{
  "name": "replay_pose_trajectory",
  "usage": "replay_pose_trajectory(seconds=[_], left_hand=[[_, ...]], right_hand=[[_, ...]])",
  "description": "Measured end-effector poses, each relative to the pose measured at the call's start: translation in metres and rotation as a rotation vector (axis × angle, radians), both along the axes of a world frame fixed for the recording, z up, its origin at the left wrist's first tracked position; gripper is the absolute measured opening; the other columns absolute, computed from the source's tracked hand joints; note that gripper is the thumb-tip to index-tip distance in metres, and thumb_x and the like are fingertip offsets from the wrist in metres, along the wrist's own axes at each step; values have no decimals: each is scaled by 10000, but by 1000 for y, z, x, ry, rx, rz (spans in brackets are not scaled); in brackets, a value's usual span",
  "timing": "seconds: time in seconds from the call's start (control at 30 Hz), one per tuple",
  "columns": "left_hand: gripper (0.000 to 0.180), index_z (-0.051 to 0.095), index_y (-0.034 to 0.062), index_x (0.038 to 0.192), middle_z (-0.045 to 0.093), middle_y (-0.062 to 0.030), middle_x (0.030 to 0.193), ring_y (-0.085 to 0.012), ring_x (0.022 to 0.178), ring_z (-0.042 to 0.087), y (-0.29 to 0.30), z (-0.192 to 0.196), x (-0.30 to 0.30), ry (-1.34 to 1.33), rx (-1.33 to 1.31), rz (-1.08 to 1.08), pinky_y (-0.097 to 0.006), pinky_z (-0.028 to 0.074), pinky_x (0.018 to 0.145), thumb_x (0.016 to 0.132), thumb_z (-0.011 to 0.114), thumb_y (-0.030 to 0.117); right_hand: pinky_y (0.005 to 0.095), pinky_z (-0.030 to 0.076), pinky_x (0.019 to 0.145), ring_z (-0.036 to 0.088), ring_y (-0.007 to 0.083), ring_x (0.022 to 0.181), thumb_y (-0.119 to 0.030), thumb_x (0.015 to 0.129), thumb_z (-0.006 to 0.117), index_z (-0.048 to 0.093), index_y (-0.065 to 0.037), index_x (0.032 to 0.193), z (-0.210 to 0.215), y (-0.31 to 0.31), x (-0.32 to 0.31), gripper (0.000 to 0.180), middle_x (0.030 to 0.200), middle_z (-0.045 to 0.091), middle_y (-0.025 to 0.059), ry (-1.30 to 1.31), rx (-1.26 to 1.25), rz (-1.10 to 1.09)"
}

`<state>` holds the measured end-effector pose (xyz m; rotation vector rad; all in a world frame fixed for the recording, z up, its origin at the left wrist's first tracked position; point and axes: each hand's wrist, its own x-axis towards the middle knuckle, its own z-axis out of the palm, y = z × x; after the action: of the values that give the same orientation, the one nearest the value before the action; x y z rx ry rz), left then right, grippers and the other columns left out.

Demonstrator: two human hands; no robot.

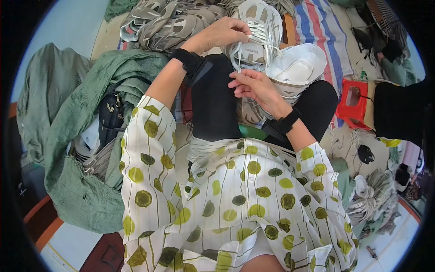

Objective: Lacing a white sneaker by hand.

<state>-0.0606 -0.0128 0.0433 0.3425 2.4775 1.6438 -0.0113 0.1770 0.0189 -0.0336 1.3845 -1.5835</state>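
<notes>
Since the shoe point(260, 16) sits just past the lap with its toe pointing away, I get a decent look down at the lacing from this head cam. The lace point(259, 33) is crossed up the front, and a loose length hangs off the left side of the tongue point(253, 51). The right hand point(258, 87) looks to have that length pinched between thumb and forefinger, other fingers loosely curled. The left hand point(217, 35) is right at the crossed rows, fingertips drawn close together, but from up here I can't tell whether there's a strand between them.

If it's lace work, which is how I read it, I'd pinch near the tip so it doesn't flop, keep it flat, and take up slack row by row instead of yanking one end. I'd also steady the shoe, since neither hand seems to be bracing it. Watch the white shoe point(297, 68) just beside it too; a loose end could snag there. The shoe pile point(179, 29) on the left is out of the way imo.
</notes>
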Motion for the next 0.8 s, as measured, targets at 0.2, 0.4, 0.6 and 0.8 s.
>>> replay_pose_trajectory(seconds=[0.2, 0.4, 0.6, 0.8], left_hand=[[160, 560, 23, 752, 529, 2, 675, -77, 642, 456, -3, 1, 7, -21, -52, 35, -231, 381, 591, 717, 566, 179], [126, 523, 61, 742, 558, -121, 738, -320, 682, 574, 17, -16, 14, 557, -610, 422, -421, 446, 576, 709, 585, 165], [138, 462, 102, 846, 552, -124, 785, -353, 625, 557, 27, -24, -2, 610, -874, 653, -445, 438, 536, 727, 527, 127], [201, 502, 68, 872, 584, -128, 779, -344, 708, 580, 23, -26, 8, 286, -606, 687, -432, 453, 615, 684, 546, 123]], right_hand=[[211, 459, 541, 560, 106, 553, -224, 858, 487, 595, 7, 816, -11, -5, 24, 258, 693, 615, 78, 217, 1, 11], [222, 431, 487, 537, 95, 495, -195, 849, 478, 596, 27, 727, -15, -19, 48, 279, 595, 586, 67, 403, 115, 61], [215, 399, 446, 500, 86, 454, -239, 856, 482, 594, 11, 701, 9, -21, 70, 315, 549, 560, 52, 385, 74, 101], [258, 422, 456, 540, 119, 437, -239, 820, 489, 615, -4, 694, 11, 0, 80, 295, 510, 577, 71, 681, 184, 349]])
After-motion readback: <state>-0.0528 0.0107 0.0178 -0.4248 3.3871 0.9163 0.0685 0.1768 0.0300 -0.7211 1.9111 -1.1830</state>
